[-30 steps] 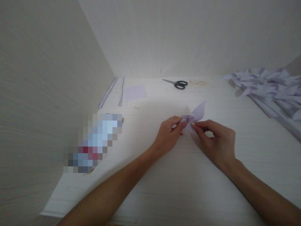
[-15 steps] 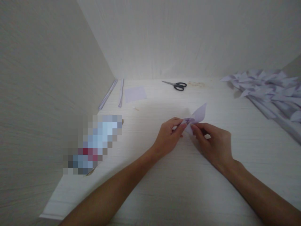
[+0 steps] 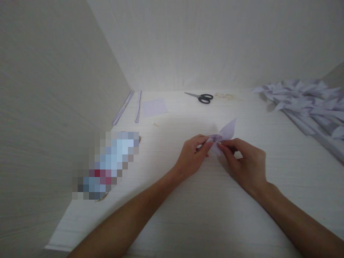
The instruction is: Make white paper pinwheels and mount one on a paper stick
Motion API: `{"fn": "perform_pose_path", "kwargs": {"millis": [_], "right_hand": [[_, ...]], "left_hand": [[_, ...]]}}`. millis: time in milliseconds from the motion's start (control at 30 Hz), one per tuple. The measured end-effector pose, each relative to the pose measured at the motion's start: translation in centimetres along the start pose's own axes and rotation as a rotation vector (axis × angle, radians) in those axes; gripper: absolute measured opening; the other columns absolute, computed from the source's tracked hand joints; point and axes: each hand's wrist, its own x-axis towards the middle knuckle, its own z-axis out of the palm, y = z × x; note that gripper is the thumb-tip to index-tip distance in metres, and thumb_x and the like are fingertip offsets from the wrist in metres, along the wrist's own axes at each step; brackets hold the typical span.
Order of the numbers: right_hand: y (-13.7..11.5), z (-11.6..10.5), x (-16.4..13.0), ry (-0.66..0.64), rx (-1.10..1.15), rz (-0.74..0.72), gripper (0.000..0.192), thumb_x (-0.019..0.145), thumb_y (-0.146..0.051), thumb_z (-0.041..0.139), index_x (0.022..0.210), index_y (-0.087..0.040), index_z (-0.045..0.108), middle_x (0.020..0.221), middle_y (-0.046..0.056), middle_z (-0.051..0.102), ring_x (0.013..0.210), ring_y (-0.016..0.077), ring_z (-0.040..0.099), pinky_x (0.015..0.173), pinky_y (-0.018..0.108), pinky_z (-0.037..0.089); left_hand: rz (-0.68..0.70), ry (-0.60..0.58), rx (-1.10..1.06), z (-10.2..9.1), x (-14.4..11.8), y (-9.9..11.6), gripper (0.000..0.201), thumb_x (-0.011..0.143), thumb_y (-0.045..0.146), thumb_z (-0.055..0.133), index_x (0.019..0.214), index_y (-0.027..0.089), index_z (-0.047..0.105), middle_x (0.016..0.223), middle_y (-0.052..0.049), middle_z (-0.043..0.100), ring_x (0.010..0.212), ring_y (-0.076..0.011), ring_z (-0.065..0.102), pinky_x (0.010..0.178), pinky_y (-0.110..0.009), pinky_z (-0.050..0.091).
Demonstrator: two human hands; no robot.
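A small folded piece of pale lilac paper [image 3: 227, 130] is held just above the white tabletop [image 3: 204, 208], its pointed flap sticking up to the right. My left hand [image 3: 192, 156] pinches its left end between thumb and fingers. From the other side, my right hand [image 3: 245, 163] pinches the paper with its fingertips. The two hands' fingertips almost meet at the fold.
Black-handled scissors [image 3: 202, 97] lie at the back. A flat lilac paper square [image 3: 154, 107] and two thin paper strips [image 3: 138, 106] lie at the back left. A pile of folded lilac paper shapes [image 3: 306, 98] fills the right side. A blurred-out object [image 3: 107, 165] lies left, by the wall.
Almost nothing differs: both hands keep pinching the folded paper, and they sit slightly lower in the picture than one second ago.
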Motion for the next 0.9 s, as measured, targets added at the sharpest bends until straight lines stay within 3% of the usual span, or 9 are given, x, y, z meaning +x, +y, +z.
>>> {"fn": "perform_pose_path", "kwargs": {"millis": [200,433,900], "right_hand": [[-0.12,0.11,0.07,-0.038,-0.015,-0.001,0.012,0.077,-0.020,0.051,0.068,-0.016,0.058,0.056,0.000,0.059,0.045,0.0104,0.052,0.041,0.021,0.039],[-0.43,-0.03,0.17,0.038,0.008,-0.068,0.005,0.073,-0.016,0.055,0.069,-0.018,0.057,0.057,-0.001,0.058,0.049,0.0103,0.051,0.048,0.022,0.042],[-0.10,0.01,0.07,0.060,0.030,-0.106,0.006,0.071,-0.012,0.057,0.068,-0.017,0.058,0.058,0.000,0.059,0.051,0.0101,0.053,0.049,0.021,0.042]], "left_hand": [[0.023,-0.013,-0.011,-0.04,-0.01,0.24,0.023,0.078,0.027,0.044,0.080,0.014,0.063,0.079,-0.002,0.054,0.066,-0.0078,0.049,0.051,-0.016,0.046],[0.026,-0.015,-0.020,0.01,-0.11,0.14,0.023,0.078,0.028,0.045,0.082,0.013,0.062,0.081,-0.003,0.055,0.068,-0.0085,0.050,0.052,-0.017,0.046],[-0.027,0.016,-0.053,0.04,0.00,0.17,0.024,0.078,0.029,0.045,0.085,0.014,0.062,0.084,-0.002,0.058,0.070,-0.0084,0.052,0.051,-0.015,0.047]]}}
